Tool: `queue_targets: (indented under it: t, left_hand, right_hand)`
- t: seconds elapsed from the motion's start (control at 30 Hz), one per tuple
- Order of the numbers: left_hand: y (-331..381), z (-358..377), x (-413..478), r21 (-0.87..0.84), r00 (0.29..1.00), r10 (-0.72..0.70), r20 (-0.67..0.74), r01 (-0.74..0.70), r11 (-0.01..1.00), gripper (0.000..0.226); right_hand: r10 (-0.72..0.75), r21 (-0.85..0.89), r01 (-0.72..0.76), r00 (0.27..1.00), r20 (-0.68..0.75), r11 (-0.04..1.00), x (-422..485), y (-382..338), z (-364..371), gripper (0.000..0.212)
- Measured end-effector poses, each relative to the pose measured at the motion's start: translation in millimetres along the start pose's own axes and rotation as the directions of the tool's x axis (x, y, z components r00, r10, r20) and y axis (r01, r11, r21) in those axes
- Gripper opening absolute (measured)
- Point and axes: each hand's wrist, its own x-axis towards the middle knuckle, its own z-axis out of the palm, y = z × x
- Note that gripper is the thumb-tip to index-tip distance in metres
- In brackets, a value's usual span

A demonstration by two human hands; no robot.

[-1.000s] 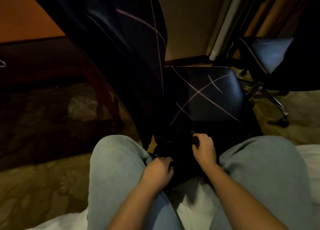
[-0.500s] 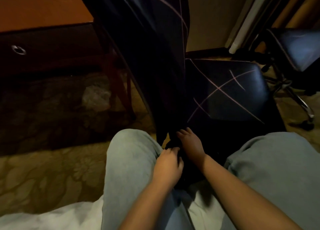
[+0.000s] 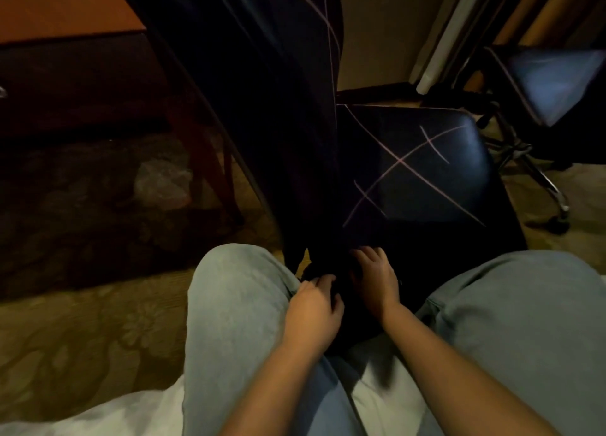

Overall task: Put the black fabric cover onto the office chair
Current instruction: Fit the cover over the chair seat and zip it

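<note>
The office chair stands just in front of my knees, seen from the side. Its backrest (image 3: 262,107) rises toward the top of the view, and its seat (image 3: 410,166) lies to the right. A black fabric cover with thin pale lines is on both. At the low end of the backrest, where it meets the seat, my left hand (image 3: 314,307) grips a bunch of the black fabric cover (image 3: 337,265) with curled fingers. My right hand (image 3: 373,278) is right beside it, its fingers curled into the same fabric. The fabric's edge is lost in the dark.
A wooden desk (image 3: 65,9) with a dark leg (image 3: 210,173) stands at left, and a crumpled plastic bag (image 3: 160,183) lies on the patterned carpet. A second chair (image 3: 551,85) with a chrome base is at right. My knees flank the chair, over white bedding (image 3: 98,416).
My right hand has moved left from the seat's near edge to the bottom of the backrest, close to my left hand. My left hand has reached slightly forward onto the fabric.
</note>
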Motion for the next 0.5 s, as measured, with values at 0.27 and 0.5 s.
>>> queue_targets:
  t: [0.27,0.5]
  left_hand:
    - [0,-3,-2,0.024,0.999,0.007,0.049,-0.009,1.000,0.046]
    - [2,0,-4,0.036,1.000,0.012,0.029,-0.013,0.999,0.045]
  right_hand:
    - [-0.209,-0.223,0.263,0.948,0.239,0.939,32,-36,0,0.043]
    - [-0.160,-0.138,0.195,0.960,0.231,0.971,30,-22,-4,0.048]
